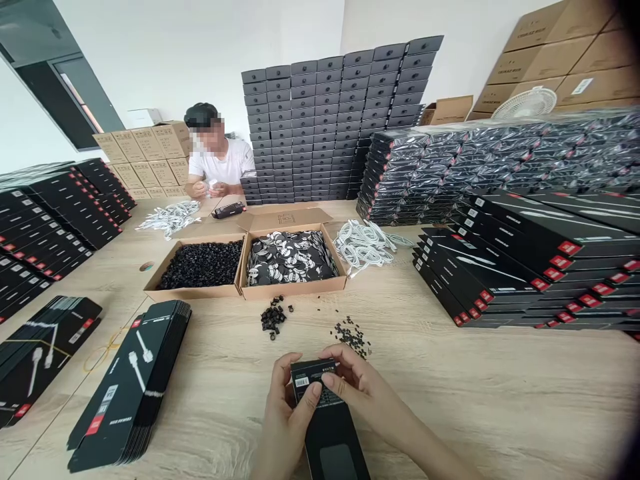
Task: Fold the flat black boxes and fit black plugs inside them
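Observation:
A slim black retail box (327, 423) lies lengthwise in front of me on the wooden table (500, 387). My left hand (284, 417) grips its left side, thumb pressed on the top end by the barcode label. My right hand (357, 383) closes over the box's far end, fingers curled on the end flap. Just beyond my hands lie two small heaps of black plastic parts (273, 318) and smaller black bits (353, 335).
Two open cartons hold black parts (203, 265) and printed black-and-white packets (290, 257). White cables (367, 243) lie beside them. Flat black packaging sleeves (133, 380) are stacked at left, filled boxes (525, 267) at right. A person in a white shirt (220, 163) works across the table.

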Action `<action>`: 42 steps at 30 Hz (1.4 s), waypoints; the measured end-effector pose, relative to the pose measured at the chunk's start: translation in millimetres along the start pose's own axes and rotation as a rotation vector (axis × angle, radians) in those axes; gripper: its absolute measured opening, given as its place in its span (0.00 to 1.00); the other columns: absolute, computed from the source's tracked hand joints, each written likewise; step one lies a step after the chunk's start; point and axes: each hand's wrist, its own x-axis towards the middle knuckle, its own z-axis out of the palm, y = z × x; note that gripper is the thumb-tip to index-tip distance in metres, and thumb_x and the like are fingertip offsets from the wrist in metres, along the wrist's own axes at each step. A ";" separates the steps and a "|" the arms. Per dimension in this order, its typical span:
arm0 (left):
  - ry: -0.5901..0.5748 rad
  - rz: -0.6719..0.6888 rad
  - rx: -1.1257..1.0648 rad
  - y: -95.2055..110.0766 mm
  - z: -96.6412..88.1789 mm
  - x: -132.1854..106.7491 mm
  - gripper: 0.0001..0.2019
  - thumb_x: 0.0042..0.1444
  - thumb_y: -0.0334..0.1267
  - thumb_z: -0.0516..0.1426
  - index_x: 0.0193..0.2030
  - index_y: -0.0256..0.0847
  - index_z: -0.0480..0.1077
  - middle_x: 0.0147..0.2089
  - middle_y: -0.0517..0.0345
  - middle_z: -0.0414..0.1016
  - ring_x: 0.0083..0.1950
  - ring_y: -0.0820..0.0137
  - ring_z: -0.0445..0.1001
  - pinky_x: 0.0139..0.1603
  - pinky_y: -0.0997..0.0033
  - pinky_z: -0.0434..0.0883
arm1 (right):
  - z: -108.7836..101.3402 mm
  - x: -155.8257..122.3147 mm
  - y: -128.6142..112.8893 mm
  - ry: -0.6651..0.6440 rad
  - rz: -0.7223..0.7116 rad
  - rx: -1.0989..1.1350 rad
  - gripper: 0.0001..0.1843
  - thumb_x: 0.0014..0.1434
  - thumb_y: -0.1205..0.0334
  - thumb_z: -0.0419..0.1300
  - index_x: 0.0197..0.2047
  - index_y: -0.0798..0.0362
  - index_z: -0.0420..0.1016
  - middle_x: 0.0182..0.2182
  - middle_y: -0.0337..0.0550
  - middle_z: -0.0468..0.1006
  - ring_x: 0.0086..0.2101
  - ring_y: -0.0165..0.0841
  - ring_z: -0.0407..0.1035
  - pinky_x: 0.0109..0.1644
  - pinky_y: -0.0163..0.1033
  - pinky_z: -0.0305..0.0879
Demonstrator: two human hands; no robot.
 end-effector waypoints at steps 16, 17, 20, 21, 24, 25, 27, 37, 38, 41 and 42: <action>-0.139 -0.025 -0.027 0.7 -17.7 16.5 0.15 0.48 0.43 0.67 0.37 0.41 0.69 0.34 0.60 0.77 0.33 0.73 0.73 0.33 0.75 0.70 | 9.1 -1.8 1.5 0.050 0.019 0.050 0.21 0.64 0.45 0.55 0.56 0.45 0.66 0.49 0.44 0.72 0.45 0.38 0.68 0.53 0.45 0.64; -0.137 -0.027 -0.023 1.2 -18.5 16.3 0.15 0.48 0.43 0.67 0.39 0.42 0.69 0.34 0.60 0.77 0.33 0.72 0.73 0.34 0.74 0.70 | 8.5 -2.4 1.1 0.050 0.028 0.075 0.23 0.63 0.45 0.55 0.58 0.44 0.63 0.50 0.44 0.71 0.45 0.38 0.68 0.53 0.44 0.64; -0.184 -0.034 -0.001 6.1 -20.4 15.3 0.17 0.49 0.43 0.67 0.44 0.42 0.71 0.38 0.56 0.80 0.37 0.68 0.76 0.38 0.71 0.72 | 6.0 -1.9 -0.9 -0.007 0.006 0.081 0.19 0.63 0.46 0.56 0.53 0.46 0.67 0.44 0.43 0.72 0.43 0.37 0.67 0.49 0.43 0.65; -0.213 -0.029 0.017 8.3 -20.8 15.0 0.18 0.50 0.44 0.66 0.46 0.42 0.72 0.41 0.53 0.80 0.41 0.66 0.77 0.41 0.69 0.73 | 5.7 -1.0 -1.5 -0.030 -0.009 0.075 0.17 0.63 0.46 0.56 0.49 0.47 0.69 0.41 0.42 0.72 0.43 0.38 0.67 0.48 0.42 0.65; -0.248 0.024 0.087 12.8 -21.9 15.2 0.17 0.52 0.46 0.64 0.47 0.41 0.77 0.49 0.47 0.81 0.51 0.57 0.76 0.53 0.60 0.72 | 7.8 3.0 -2.0 -0.067 -0.024 0.083 0.15 0.63 0.47 0.57 0.43 0.49 0.72 0.36 0.40 0.73 0.40 0.37 0.68 0.45 0.41 0.64; -0.238 0.038 0.104 13.1 -22.7 16.0 0.17 0.52 0.46 0.64 0.46 0.41 0.78 0.49 0.47 0.81 0.53 0.56 0.76 0.55 0.58 0.71 | 9.1 4.2 -1.9 -0.074 -0.021 0.083 0.15 0.63 0.47 0.58 0.42 0.49 0.72 0.35 0.40 0.73 0.40 0.37 0.68 0.44 0.40 0.64; -0.191 0.028 0.110 12.5 -25.8 19.1 0.19 0.50 0.48 0.65 0.46 0.41 0.79 0.50 0.46 0.81 0.54 0.53 0.76 0.56 0.55 0.71 | 10.5 5.3 -1.8 -0.090 -0.009 0.092 0.17 0.62 0.46 0.58 0.48 0.48 0.71 0.41 0.42 0.74 0.42 0.37 0.68 0.47 0.41 0.64; 0.362 0.024 -0.206 29.8 -61.0 35.9 0.21 0.36 0.47 0.71 0.33 0.42 0.69 0.35 0.62 0.77 0.32 0.73 0.74 0.29 0.79 0.70 | -30.9 -0.9 0.3 -0.195 0.143 0.096 0.21 0.52 0.44 0.66 0.41 0.51 0.72 0.35 0.41 0.76 0.39 0.38 0.71 0.46 0.43 0.65; 0.318 0.009 -0.185 30.0 -62.8 33.3 0.23 0.35 0.47 0.72 0.34 0.42 0.68 0.34 0.63 0.76 0.31 0.73 0.74 0.28 0.79 0.70 | -32.6 0.9 0.8 -0.091 0.142 0.077 0.21 0.53 0.43 0.65 0.40 0.51 0.72 0.34 0.40 0.75 0.38 0.37 0.70 0.45 0.43 0.65; 0.127 -0.101 -0.026 24.1 -69.6 21.7 0.29 0.42 0.51 0.68 0.49 0.46 0.65 0.39 0.58 0.76 0.32 0.69 0.75 0.27 0.73 0.71 | -33.6 7.2 1.0 0.177 0.129 -0.006 0.22 0.53 0.43 0.64 0.43 0.49 0.71 0.37 0.42 0.75 0.42 0.40 0.69 0.49 0.45 0.63; 0.051 -0.133 0.033 21.2 -73.2 17.5 0.29 0.45 0.52 0.66 0.52 0.46 0.64 0.40 0.57 0.75 0.32 0.69 0.74 0.28 0.72 0.71 | -33.3 8.8 0.5 0.227 0.125 -0.028 0.23 0.53 0.43 0.64 0.45 0.49 0.70 0.39 0.42 0.74 0.44 0.41 0.68 0.50 0.45 0.62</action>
